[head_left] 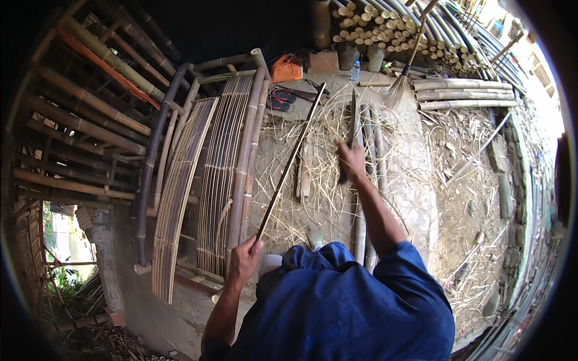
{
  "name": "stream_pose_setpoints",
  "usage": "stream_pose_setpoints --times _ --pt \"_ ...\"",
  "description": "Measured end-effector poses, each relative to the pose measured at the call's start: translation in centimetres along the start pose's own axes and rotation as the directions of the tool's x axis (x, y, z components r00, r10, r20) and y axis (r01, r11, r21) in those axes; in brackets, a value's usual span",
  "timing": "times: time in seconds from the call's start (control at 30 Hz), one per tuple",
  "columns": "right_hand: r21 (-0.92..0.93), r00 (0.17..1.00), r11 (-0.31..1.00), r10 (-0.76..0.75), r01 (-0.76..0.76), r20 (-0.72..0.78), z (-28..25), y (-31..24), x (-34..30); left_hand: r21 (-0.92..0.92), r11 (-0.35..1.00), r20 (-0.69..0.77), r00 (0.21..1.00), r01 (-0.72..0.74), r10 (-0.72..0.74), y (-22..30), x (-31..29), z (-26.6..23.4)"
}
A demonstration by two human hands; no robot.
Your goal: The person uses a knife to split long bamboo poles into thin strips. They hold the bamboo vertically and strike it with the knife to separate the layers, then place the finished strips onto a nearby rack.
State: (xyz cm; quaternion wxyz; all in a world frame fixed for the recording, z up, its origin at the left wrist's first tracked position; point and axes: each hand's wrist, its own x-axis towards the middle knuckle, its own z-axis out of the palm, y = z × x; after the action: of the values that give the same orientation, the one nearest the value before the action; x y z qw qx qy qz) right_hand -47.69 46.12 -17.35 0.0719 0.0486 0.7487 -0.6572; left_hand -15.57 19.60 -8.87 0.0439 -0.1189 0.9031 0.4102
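My left hand (245, 257) is closed around the near end of a long, narrow bamboo strip (292, 155), dark along its length. The strip slants away from me, up and to the right. In my right hand (351, 160) is a machete (353, 123), gripped by its dark handle, with the long blade directed away from me. A gap separates blade and strip. Below them, thin pale bamboo shavings (331, 219) lie tangled over the floor, around a short wooden block (304, 174) and bamboo poles (369, 144) beside my right arm.
A bamboo frame with slats (218, 174) stands on the left. Stacked bamboo poles (385, 27) fill the back right, near a broom (397, 90) and a plastic bottle (355, 71). Sandals (280, 99) lie near an orange object (286, 68). Split bamboo lengths (463, 95) rest at right.
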Motion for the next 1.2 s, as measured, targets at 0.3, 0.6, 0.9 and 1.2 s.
stream_pose_setpoints --times 0.3,0.6,0.9,1.2 --pt "0.327 0.935 0.904 0.172 -0.274 0.309 11.6 3.5 -17.5 -0.240 0.890 0.463 0.852 0.387 -0.246 -2.1 8.6 3.1" --pt "0.276 0.967 0.933 0.188 -0.231 0.173 9.3 0.8 -4.1 -0.010 0.808 0.401 0.742 0.589 -0.537 -20.5 -14.1 -8.1" --pt "-0.709 0.951 0.639 -0.257 0.299 0.170 8.4 0.4 -3.3 -0.492 0.787 0.271 0.924 0.373 -0.269 -11.4 -13.0 -1.4" --pt "-0.680 0.772 0.475 0.001 0.559 0.636 13.2 0.8 -23.1 -0.643 0.738 0.065 0.975 0.202 -0.211 -7.0 -4.8 -0.9"
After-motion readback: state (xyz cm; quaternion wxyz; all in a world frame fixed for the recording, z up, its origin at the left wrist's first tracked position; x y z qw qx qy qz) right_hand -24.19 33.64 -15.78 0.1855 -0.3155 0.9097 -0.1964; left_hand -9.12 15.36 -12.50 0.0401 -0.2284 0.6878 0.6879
